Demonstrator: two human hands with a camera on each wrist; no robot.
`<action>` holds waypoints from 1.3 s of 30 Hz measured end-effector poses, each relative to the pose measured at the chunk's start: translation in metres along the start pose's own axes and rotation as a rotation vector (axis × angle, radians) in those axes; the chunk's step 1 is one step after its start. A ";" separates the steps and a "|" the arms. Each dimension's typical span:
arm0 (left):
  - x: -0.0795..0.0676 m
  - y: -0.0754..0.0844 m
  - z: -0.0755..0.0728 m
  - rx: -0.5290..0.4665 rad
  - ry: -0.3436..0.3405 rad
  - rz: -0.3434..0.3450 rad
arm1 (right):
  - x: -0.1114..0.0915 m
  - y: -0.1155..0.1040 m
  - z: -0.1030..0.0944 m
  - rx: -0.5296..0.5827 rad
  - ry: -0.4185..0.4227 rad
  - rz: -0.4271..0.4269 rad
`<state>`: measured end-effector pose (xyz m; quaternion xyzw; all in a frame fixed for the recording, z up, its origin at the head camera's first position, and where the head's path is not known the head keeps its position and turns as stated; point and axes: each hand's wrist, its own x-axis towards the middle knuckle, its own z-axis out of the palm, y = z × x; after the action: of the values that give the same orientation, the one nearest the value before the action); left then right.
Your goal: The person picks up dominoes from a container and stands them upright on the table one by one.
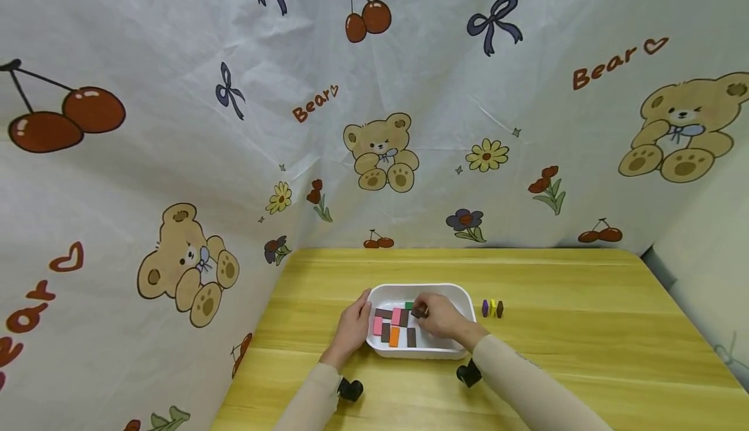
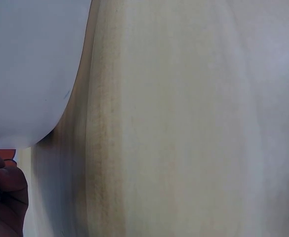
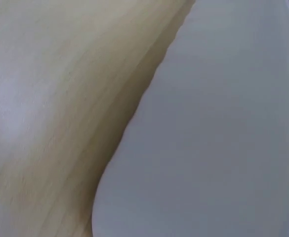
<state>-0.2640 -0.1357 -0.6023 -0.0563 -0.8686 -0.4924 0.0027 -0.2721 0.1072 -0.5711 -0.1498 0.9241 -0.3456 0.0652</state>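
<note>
A white tray holds several small flat blocks: brown, pink, orange and green. My left hand grips the tray's left side, its fingers at the rim. In the left wrist view, part of that hand shows below the tray's pale outer wall. My right hand reaches over the tray's right side and pinches a dark brown block above the others. Near it lie a green block, a pink block and an orange block. The right wrist view shows only the tray's wall and wood.
Right of the tray, a purple block, a yellow block and a dark brown block stand in a row on the wooden table. A printed bear curtain hangs behind and to the left.
</note>
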 end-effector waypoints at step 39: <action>0.002 -0.007 0.001 -0.013 0.005 0.027 | -0.045 0.032 -0.076 0.075 0.073 -0.068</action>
<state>-0.2671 -0.1383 -0.6081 -0.0668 -0.8645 -0.4980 0.0114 -0.2544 0.1921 -0.5341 -0.1656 0.9066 -0.3873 0.0251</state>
